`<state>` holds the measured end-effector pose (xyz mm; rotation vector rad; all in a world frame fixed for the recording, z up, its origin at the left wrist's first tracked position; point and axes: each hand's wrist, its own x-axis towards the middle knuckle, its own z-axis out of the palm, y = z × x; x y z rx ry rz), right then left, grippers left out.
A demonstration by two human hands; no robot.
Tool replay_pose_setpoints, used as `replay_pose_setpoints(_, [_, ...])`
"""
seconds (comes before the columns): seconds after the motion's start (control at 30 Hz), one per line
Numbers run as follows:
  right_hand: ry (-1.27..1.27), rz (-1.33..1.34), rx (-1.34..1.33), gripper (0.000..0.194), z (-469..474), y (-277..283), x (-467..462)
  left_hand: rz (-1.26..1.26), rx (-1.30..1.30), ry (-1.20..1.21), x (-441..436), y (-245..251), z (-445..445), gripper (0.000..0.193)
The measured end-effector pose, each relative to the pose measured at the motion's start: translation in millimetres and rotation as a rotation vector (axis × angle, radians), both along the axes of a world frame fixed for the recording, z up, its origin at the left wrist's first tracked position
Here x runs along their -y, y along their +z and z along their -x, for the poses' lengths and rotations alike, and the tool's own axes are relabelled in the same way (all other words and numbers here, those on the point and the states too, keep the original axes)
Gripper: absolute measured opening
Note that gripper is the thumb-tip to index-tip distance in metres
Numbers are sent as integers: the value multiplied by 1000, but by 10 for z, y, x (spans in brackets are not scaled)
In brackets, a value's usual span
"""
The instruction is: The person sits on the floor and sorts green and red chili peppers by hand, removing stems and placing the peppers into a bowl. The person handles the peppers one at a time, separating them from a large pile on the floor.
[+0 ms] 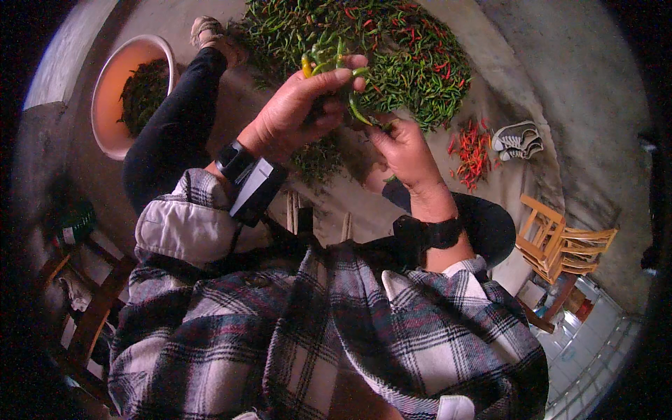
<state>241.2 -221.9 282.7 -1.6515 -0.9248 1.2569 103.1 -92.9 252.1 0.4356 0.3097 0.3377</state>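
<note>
My left hand (294, 107) holds a small bunch of green chili peppers (328, 55), one of them yellow-orange at its end. A curved green chili pepper (358, 109) hangs down from its fingers towards my right hand (412, 155). The thumb and fingers of that right hand pinch at the pepper's lower end, where a bit of stem seems to show. Beyond both hands spreads a large heap of green chili peppers (409, 79) with red ones mixed in. Under my wrists, a loose pile of dark green stems or trimmings (317, 160) lies on the floor.
An orange basin (100, 105) with dark green plant matter (144, 97) stands at the left beside my leg. To the right are a small pile of red chili peppers (471, 155), a pair of sneakers (517, 139) and stacked wooden chairs (543, 236).
</note>
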Motion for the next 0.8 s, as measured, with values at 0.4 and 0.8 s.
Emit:
replay_pose_setpoints(0.4, [-504, -104, -340, 18, 292, -30, -226, 98, -71, 68, 107, -5, -133, 18])
replay_pose_setpoints(0.8, [-569, -167, -378, 20, 299, -106, -222, 163, 19, 26, 174, 20, -163, 12])
